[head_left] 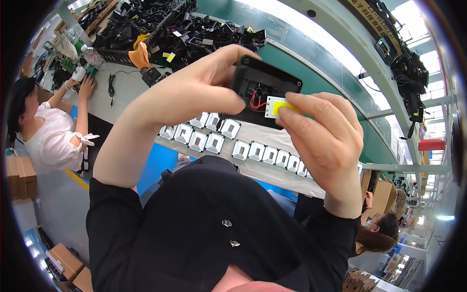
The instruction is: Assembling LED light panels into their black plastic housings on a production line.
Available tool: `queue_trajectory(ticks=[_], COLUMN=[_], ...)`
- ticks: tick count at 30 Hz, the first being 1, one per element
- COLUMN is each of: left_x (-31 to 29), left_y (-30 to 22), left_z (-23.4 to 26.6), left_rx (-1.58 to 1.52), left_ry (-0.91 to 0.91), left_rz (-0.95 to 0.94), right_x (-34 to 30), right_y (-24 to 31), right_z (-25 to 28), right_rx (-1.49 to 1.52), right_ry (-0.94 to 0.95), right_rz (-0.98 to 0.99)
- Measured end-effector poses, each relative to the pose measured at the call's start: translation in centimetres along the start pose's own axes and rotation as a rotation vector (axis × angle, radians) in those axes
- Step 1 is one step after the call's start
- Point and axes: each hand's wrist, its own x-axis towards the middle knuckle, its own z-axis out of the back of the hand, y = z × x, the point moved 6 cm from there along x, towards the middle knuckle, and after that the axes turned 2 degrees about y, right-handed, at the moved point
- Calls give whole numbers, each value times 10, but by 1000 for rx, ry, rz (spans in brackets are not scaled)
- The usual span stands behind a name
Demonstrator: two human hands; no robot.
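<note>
My left hand point(214, 85) grips a black rectangular housing point(277, 80) by its left side, its open face turned toward me. Inside the housing, red wires point(254, 101) run out to a small white LED board point(269, 108) with a yellow patch. The thumb and fingers of my right hand point(326, 131) pinch that board by its right end, in front of the housing's lower right part. Below the hands, several white square reflector frames point(197, 141) with dark rims lie in rows on the table.
Black housings with cables point(214, 41) are heaped at the back left. An orange glove point(139, 55) and a loose black cable point(112, 90) lie nearby. One co-worker point(53, 126) sits at the left, another point(382, 231) at the right. A metal shelf beam point(335, 44) spans the far side.
</note>
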Motion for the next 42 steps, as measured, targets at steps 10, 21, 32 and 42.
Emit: queue_trajectory(ticks=[10, 21, 32, 42], left_x=[-24, -26, -16, -7], left_y=[-4, -7, -11, -12], left_z=[-24, -34, -26, -36], left_rx=[48, -25, 135, 273], left_ry=[-30, -114, -251, -337], left_rz=[78, -56, -174, -316], right_x=[4, -2, -16, -22], right_y=[14, 12, 6, 14], right_z=[-6, -3, 16, 19], right_rx=[107, 192, -7, -84], right_ry=[-16, -10, -79, -143], right_rz=[-54, -112, -158, -27])
